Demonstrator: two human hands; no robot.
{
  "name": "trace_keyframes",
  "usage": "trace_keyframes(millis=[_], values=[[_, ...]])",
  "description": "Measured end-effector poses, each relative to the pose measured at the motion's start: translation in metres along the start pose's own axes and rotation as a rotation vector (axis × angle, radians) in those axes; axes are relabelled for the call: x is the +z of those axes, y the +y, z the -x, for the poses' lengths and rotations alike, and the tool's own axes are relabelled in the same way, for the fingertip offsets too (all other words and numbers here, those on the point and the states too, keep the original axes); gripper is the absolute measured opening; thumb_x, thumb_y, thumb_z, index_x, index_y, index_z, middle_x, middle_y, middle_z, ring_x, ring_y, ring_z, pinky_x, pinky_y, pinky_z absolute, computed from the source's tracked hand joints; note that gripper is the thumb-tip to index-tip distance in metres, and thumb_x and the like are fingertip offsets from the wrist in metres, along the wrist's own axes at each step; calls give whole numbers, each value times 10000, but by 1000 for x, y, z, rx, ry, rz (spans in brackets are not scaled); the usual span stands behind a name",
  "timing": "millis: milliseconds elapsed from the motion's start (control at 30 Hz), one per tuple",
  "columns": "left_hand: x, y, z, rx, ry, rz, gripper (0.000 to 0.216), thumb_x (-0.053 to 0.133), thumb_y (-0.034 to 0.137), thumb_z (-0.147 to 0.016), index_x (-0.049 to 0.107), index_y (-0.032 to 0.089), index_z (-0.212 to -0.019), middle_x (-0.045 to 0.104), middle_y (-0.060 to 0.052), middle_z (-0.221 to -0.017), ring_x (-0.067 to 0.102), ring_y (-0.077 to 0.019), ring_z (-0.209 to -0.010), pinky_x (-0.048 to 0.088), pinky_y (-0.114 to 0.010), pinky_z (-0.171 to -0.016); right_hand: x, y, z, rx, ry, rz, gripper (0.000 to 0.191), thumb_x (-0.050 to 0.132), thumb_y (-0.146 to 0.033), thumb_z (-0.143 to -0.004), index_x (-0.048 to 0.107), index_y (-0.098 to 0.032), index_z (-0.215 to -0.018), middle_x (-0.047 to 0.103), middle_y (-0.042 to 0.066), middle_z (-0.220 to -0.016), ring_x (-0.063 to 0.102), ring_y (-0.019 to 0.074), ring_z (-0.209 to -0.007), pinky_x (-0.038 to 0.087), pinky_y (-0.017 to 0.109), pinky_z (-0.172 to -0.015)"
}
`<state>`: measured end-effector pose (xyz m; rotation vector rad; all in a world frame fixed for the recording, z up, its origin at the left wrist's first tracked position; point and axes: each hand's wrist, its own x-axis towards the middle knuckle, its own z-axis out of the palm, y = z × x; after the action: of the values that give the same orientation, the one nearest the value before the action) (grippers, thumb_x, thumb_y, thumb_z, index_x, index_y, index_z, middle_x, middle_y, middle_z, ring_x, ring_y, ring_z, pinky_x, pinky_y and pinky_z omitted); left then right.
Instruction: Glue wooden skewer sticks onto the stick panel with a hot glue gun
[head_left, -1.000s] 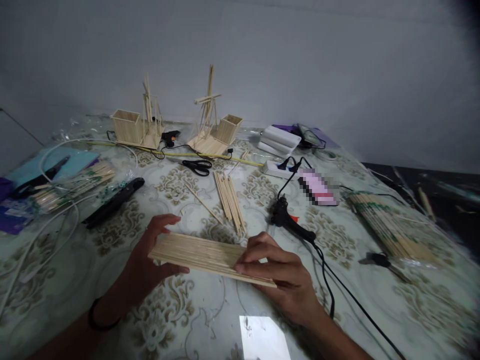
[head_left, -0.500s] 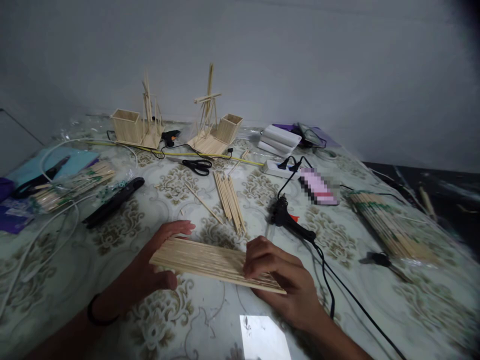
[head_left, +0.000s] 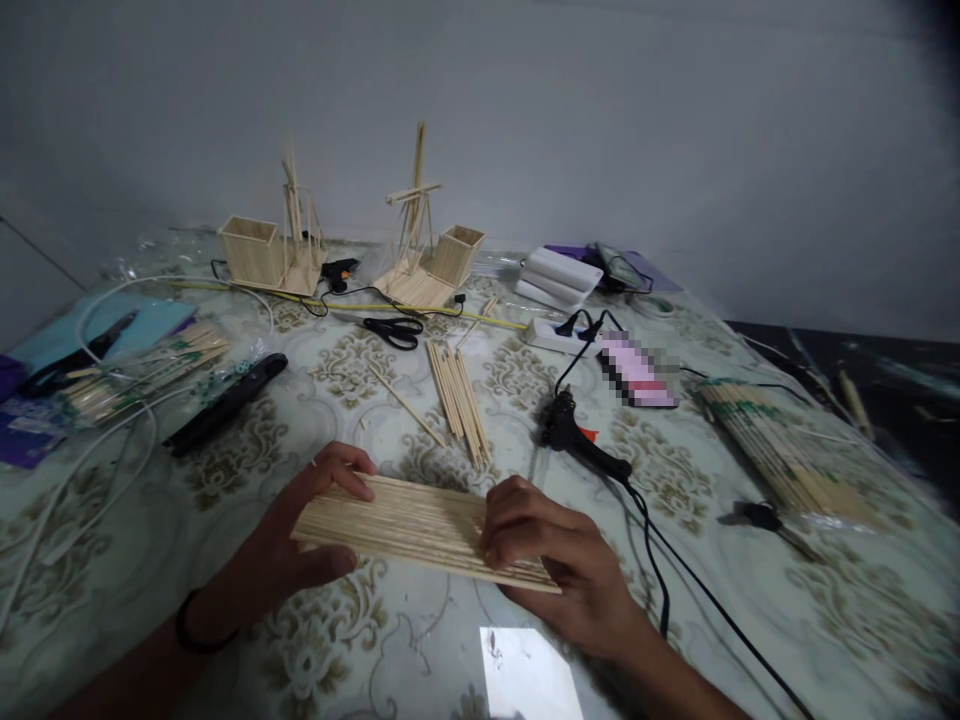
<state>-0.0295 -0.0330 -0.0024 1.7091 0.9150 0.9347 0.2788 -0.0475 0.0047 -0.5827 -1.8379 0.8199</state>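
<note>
Between my hands is a flat panel of thin wooden sticks (head_left: 420, 522) laid side by side, tilted a little above the table. My left hand (head_left: 311, 520), with a black band on the wrist, grips its left end, fingertips over the far edge and thumb along the near edge. At the right end my right hand (head_left: 559, 560) holds the panel, fingers curled on top and thumb below, partly hidden. Loose wooden sticks (head_left: 459, 400) lie just beyond the panel. A black glue gun (head_left: 581, 440) rests to the right of them, its cable running toward me.
Two stick models, one at left (head_left: 259, 255) and one at centre (head_left: 427, 270), stand by the wall. Black scissors (head_left: 394, 333), a power strip (head_left: 551, 337), a phone (head_left: 637, 370), a bagged stick bundle (head_left: 780, 450) and a black tool (head_left: 229, 403) lie around on the patterned tablecloth (head_left: 315, 640).
My left fingers have come down onto the panel's far edge, where they were raised before. The panel has shifted slightly left. My right hand keeps its hold.
</note>
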Motion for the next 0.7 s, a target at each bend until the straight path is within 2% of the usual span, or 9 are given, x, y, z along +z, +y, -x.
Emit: trace_keyframes(millis=[233, 500, 700], values=[[4, 7, -2, 26, 56, 33, 407, 739, 647, -910, 718, 284, -1092, 629, -86, -1276, 622, -326, -1181, 510, -447, -997, 3, -2, -1, 15, 65, -1, 83, 695, -306, -1044, 712, -229, -1018, 730, 60, -878, 670, 210, -810, 539, 378, -742], [3, 7, -1, 22, 54, 2, 417, 742, 650, -901, 723, 276, -1086, 643, -107, -1283, 637, -349, -1169, 535, -494, -988, 2, -2, -4, -24, 32, 27, 108, 697, -321, -1039, 750, -237, -997, 727, 62, -838, 671, 218, -769, 544, 386, -704], [6, 8, -2, 75, 93, 27, 358, 728, 617, -930, 745, 302, -1098, 659, -94, -1243, 622, -348, -1207, 534, -489, -1003, 2, -4, -1, 17, -11, -24, 53, 750, -284, -1002, 740, -235, -1021, 728, 64, -888, 685, 219, -822, 552, 386, -734]])
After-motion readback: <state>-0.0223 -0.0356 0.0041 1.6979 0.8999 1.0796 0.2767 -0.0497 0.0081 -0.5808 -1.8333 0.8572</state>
